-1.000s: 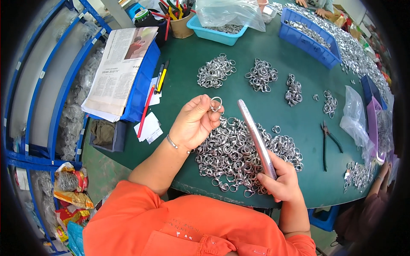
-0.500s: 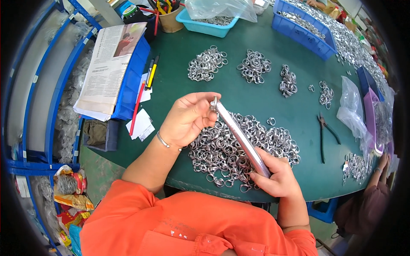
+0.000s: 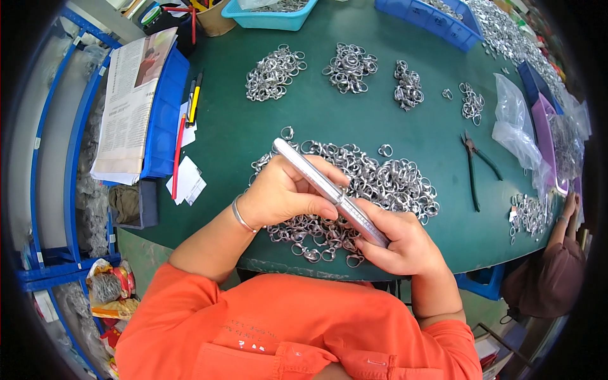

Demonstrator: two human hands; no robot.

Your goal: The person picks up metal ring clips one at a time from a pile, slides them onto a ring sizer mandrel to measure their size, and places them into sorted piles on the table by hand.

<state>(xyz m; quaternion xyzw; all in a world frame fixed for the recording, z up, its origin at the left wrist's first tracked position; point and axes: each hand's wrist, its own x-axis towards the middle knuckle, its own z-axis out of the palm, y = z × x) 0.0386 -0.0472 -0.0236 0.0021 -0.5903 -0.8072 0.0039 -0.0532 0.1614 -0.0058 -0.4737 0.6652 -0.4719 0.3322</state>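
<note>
1. The table (image 3: 221,149), green-topped, spreads beneath both hands and runs off beyond them.
2. The pile (image 3: 383,183), a broad mass of loose metal rings, lies on the table under and beyond the rod, partly covered by both hands.
3. The rod (image 3: 310,174) is held above the pile, in front of the person. Its long axis slants from far left to near right: the slimmer tip points away to the left, past the left hand, and the thicker end sits at the right hand.
4. The left hand (image 3: 282,193) is curled about the rod's middle, thumb on the near side, index finger reaching beyond the far side. Whether it clasps the rod or just steadies it cannot be told.
5. The right hand (image 3: 405,244) grasps the rod's thick end, thumb below and fingers above.
6. The ring (image 3: 342,201) seems to sit around the rod, between the two hands. It lies just beside the left thumb's tip, to the right of it, so the left hand looks nearer; actual contact is unclear.
</note>
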